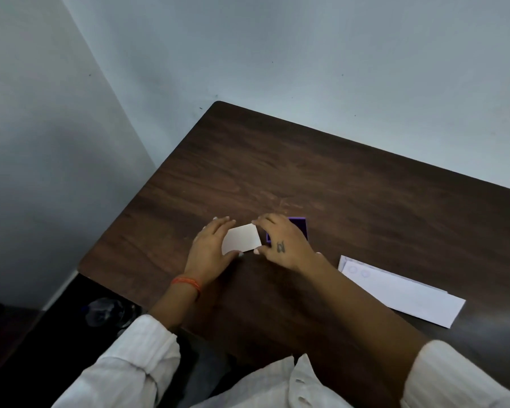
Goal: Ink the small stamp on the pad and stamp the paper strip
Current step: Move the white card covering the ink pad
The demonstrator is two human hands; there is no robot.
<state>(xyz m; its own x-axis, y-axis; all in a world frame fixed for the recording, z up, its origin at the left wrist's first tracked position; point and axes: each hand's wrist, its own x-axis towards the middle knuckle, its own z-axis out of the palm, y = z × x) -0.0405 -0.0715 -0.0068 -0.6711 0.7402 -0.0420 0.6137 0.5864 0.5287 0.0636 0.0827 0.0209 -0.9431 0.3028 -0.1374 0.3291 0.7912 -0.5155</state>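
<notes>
A flat white rectangle (242, 238), possibly the pad's lid, lies on the dark wooden table (321, 172). I grip it from both sides. My left hand (211, 248) holds its left edge with fingers and thumb. My right hand (281, 241) pinches its right edge. Just behind my right hand sits the purple ink pad (300, 226), mostly covered by that hand. White paper strips (401, 293) lie to the right, and the top one has two faint round stamp marks near its left end. No stamp is visible.
The table stands in a corner, with a grey wall (306, 54) close behind and to the left. The table's left edge drops to a dark floor, where a clear plastic object (106, 312) lies.
</notes>
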